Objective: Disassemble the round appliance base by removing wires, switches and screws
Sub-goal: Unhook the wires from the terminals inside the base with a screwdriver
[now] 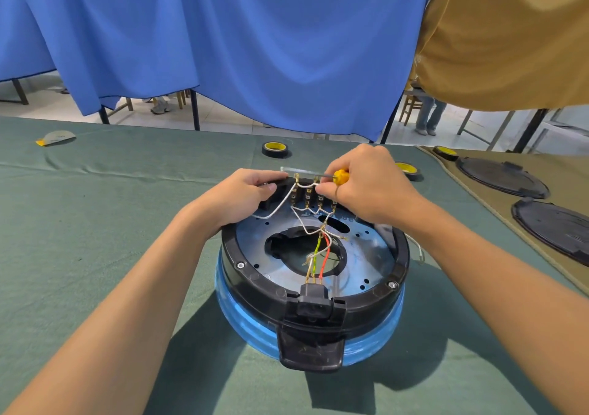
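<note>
The round appliance base (366, 290), black rim over a blue body with a shiny metal plate, lies upside down on the green table. White, red and yellow-green wires (320, 252) run from a black power socket (314, 300) at its near edge to a row of switches (314, 196) at the far edge. My left hand (242, 194) grips the black switch housing at the far left. My right hand (369, 185) holds a yellow-handled screwdriver (341, 176) and pinches a white wire at the switch terminals. Hex screws (240, 265) sit in the rim.
Rolls of black tape with yellow cores (275, 149) lie beyond the base and to its right (409, 170). Two black round covers (502, 177) rest on a tan cloth at the right. A paper scrap (55, 137) lies far left. Blue curtains hang behind the table.
</note>
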Action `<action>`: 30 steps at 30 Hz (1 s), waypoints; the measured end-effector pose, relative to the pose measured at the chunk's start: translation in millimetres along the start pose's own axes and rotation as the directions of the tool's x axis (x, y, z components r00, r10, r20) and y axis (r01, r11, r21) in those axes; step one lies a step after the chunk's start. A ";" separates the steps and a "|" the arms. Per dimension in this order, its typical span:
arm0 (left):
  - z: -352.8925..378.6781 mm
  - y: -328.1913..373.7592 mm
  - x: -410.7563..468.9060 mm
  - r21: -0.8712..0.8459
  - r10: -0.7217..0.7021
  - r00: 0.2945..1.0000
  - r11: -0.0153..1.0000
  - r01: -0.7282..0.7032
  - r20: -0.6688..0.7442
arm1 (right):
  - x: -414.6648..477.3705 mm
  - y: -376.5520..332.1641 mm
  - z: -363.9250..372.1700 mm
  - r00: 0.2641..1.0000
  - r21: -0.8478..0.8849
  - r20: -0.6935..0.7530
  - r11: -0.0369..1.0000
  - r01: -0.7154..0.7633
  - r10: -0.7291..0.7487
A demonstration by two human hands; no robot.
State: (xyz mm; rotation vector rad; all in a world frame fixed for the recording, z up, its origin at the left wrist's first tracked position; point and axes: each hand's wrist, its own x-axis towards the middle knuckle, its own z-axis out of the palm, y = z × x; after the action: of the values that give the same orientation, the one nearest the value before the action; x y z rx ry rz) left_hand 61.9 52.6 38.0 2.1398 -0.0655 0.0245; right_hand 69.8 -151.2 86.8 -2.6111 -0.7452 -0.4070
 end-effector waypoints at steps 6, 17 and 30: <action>1.0 1.6 -0.7 0.032 0.016 1.000 0.999 -0.016 -0.005 | -11.0 16.7 -33.2 0.983 -0.023 -0.184 1.000 -0.011 0.007; 7.5 32.1 -11.7 0.668 0.141 0.989 0.739 -0.083 -0.032 | -86.8 126.5 -48.0 0.933 0.056 -0.086 0.937 -0.346 0.350; 59.6 64.7 -14.6 0.741 0.011 0.998 0.670 -0.051 0.058 | -106.9 199.3 -17.6 0.961 -0.031 0.078 0.964 -0.264 0.266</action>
State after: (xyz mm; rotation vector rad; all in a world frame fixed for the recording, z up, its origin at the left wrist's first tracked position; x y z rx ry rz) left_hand 43.2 -31.9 59.6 2.9750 -0.1401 0.0211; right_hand 89.9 -361.6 4.4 -2.7112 -0.4069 -0.2310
